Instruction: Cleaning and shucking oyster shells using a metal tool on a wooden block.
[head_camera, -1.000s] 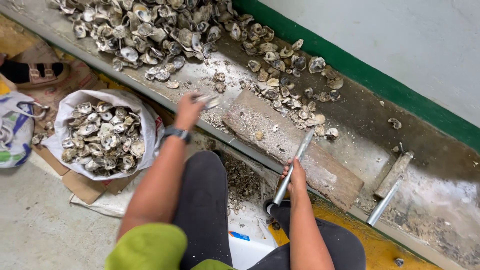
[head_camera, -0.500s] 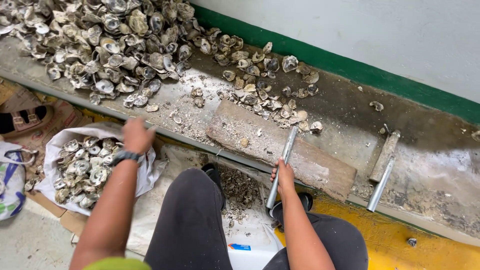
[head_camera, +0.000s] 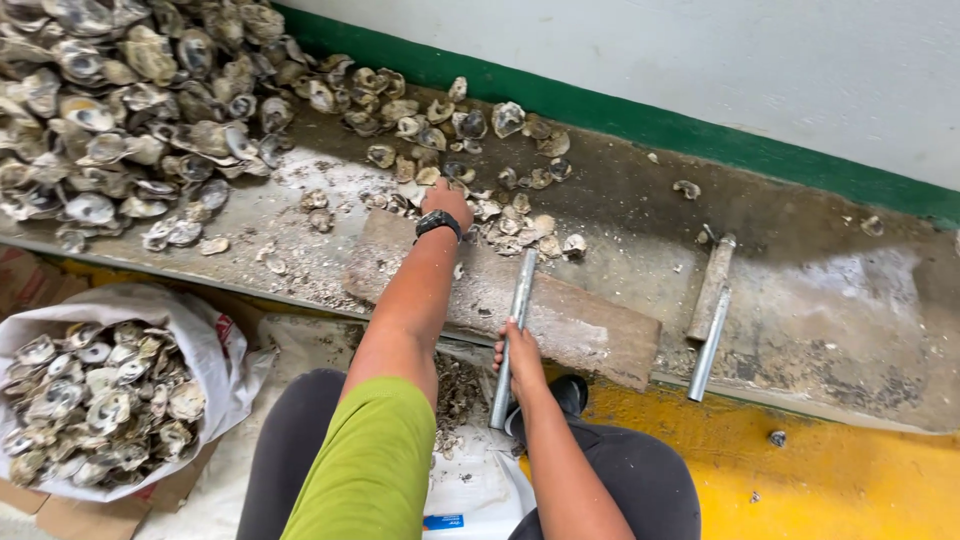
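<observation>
left hand (head_camera: 447, 200) stretches forward, fingers down among loose grey oyster shells (head_camera: 480, 205) (grip unclear); right hand (head_camera: 519, 350) clasps a grey metal pipe (head_camera: 515, 335).

1. The left hand (head_camera: 446, 200) reaches over the wooden board (head_camera: 590, 325) into scattered oyster shells (head_camera: 480, 130) at centre frame; shells crowd it on three sides.
2. The upper left is blocked by a dense shell heap (head_camera: 110, 110).
3. The right hand (head_camera: 518, 350) grips a metal pipe (head_camera: 520, 300) lying across the board.
4. Bare ledge (head_camera: 830, 300) at right offers free passage, apart from a second pipe (head_camera: 710, 310).
5. A shell-filled sack (head_camera: 100, 395) fills the lower left.
</observation>
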